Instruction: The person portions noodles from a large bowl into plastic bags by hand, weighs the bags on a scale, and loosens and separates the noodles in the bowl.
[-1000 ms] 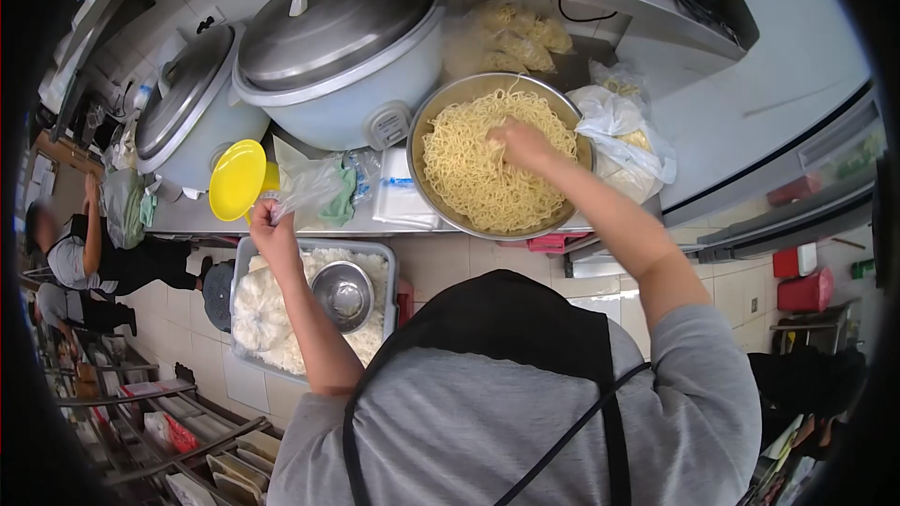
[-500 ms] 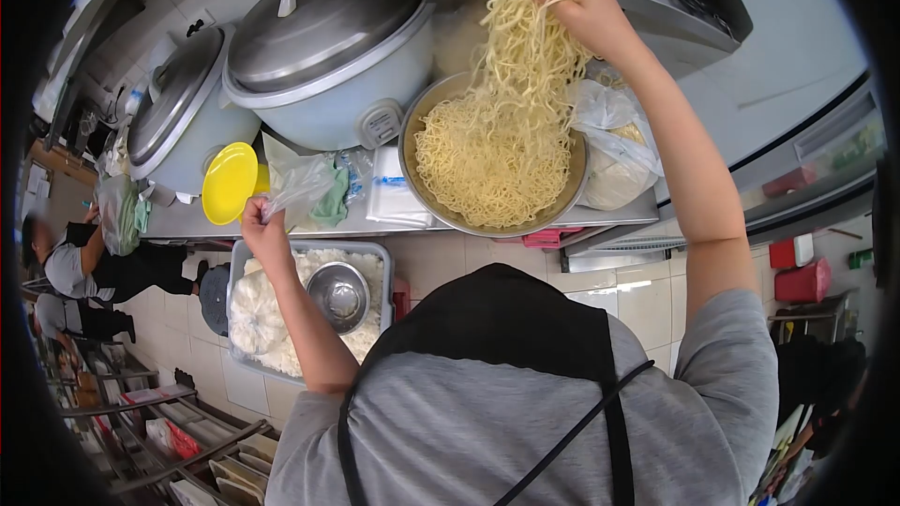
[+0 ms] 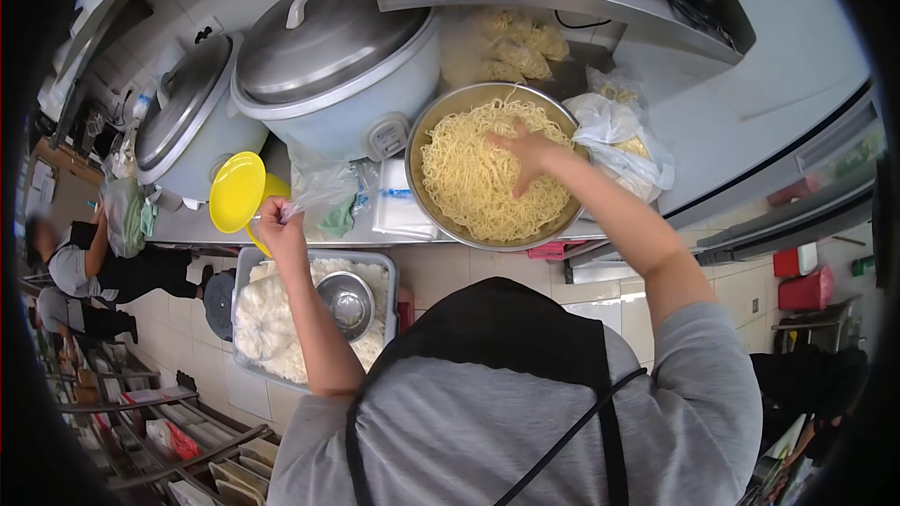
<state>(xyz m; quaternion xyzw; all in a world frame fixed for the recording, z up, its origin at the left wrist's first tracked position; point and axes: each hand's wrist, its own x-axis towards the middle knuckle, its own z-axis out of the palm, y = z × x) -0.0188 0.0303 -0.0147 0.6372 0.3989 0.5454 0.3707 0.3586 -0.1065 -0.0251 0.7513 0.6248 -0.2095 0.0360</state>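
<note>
A wide metal bowl [image 3: 441, 227] on the counter is heaped with pale yellow noodles [image 3: 478, 178]. My right hand [image 3: 530, 155] lies on top of the heap, its fingers spread apart. To the left, my left hand [image 3: 281, 225] pinches the edge of a clear plastic bag [image 3: 323, 186] above the counter's front edge. Just beside that hand is a yellow plate [image 3: 237, 192]. Between the bag and the bowl lies a stack of white plastic bags [image 3: 401, 204].
Two large lidded cookers [image 3: 337, 37] [image 3: 187, 112] stand behind. Knotted bags [image 3: 623, 145] lie right of the bowl. Below the counter, a grey tub [image 3: 392, 305] holds rice and a metal bowl [image 3: 347, 305]. Other people [image 3: 80, 258] stand at far left.
My right hand lifted a large bunch of noodles high above the bowl, then came back down and let go of it. My left hand has kept its hold on the clear bag.
</note>
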